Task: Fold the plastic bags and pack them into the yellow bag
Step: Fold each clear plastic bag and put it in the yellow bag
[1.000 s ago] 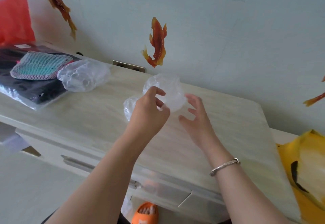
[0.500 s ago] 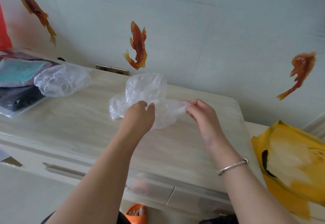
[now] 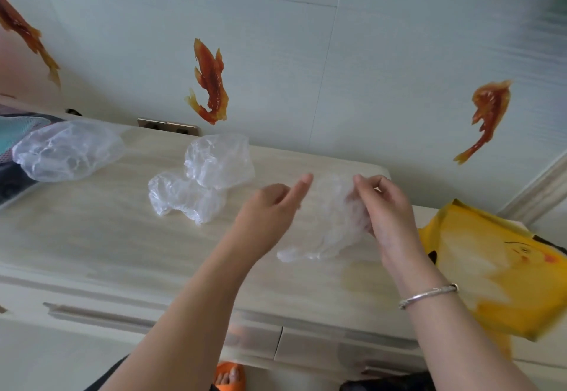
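A crumpled clear plastic bag (image 3: 329, 225) hangs between my hands above the cabinet top (image 3: 107, 237). My right hand (image 3: 386, 209) pinches its upper right part with curled fingers. My left hand (image 3: 270, 209) is beside its left edge, index finger stretched out toward it; whether it touches the bag is unclear. Two more clear bags (image 3: 202, 182) lie bunched together to the left, and a third (image 3: 67, 150) sits at the far left. The yellow bag (image 3: 503, 268) lies open at the right, past the cabinet's end.
A mesh pouch (image 3: 13, 133) on dark packaged items lies at the far left edge. Fish stickers and a socket strip (image 3: 167, 125) are on the wall behind. The cabinet's drawer fronts face me, and an orange sandal (image 3: 230, 375) shows below.
One bag has been pulled away to the right from the bunched pile, which stays on the cabinet. Both hands shifted right toward the yellow bag, and my left hand let go of the plastic.
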Demonstrator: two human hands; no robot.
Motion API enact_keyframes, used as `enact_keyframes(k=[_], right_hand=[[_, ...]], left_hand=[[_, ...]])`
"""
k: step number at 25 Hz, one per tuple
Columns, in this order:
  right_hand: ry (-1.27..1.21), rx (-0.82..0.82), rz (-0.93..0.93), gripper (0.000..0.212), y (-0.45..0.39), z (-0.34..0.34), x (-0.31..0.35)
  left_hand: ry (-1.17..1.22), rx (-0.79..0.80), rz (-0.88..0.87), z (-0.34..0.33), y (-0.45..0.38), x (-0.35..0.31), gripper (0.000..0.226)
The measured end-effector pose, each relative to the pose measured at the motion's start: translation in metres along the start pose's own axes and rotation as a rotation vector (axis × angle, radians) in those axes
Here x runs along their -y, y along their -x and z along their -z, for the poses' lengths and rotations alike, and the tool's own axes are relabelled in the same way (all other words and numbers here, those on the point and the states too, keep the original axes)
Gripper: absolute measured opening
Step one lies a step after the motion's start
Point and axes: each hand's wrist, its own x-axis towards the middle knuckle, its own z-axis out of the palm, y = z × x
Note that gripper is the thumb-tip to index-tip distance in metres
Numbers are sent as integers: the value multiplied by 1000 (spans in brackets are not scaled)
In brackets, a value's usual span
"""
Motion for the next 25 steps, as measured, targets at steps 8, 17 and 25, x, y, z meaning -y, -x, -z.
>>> enact_keyframes(k=[8,17,25], right_hand=[[-46,62,-317,84,-33,15,-11],[-203,-70,-355,26,-60,19,-26],[396,-69,-193,32,-95,25,-50]], left_hand=[[479,160,159,-39,-33,-15,25],[448,-140,155,-47,-93,3,19],[-156,-173,65,-38,-114,21,22]])
